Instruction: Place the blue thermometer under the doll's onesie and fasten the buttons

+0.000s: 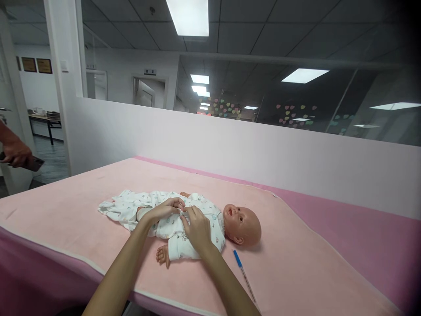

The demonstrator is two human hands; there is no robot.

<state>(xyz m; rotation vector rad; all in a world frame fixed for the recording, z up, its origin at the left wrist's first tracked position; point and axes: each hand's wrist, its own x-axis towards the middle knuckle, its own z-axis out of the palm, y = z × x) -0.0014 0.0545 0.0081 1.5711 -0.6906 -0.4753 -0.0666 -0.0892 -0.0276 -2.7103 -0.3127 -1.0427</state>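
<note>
A baby doll [245, 224] lies on its back on a pink padded mat [296, 263], its head toward the right. It wears a white printed romper [212, 210], whose loose legs spread out at the left. Over the doll's belly, my left hand [168, 209] and my right hand [198, 226] meet with fingertips pinched on the front of the romper. What exactly the fingers grip, a fastening or just fabric, is too small to make out. A thermometer with a blue cap [241, 270] rests on the mat beside my right forearm.
A white partition wall [230, 147] with glass above it runs behind the table. Pink cloth [355, 232] shows beyond the mat's edge at the right. At the far left, another person's hand [16, 152] holds a phone [34, 163] near a doorway.
</note>
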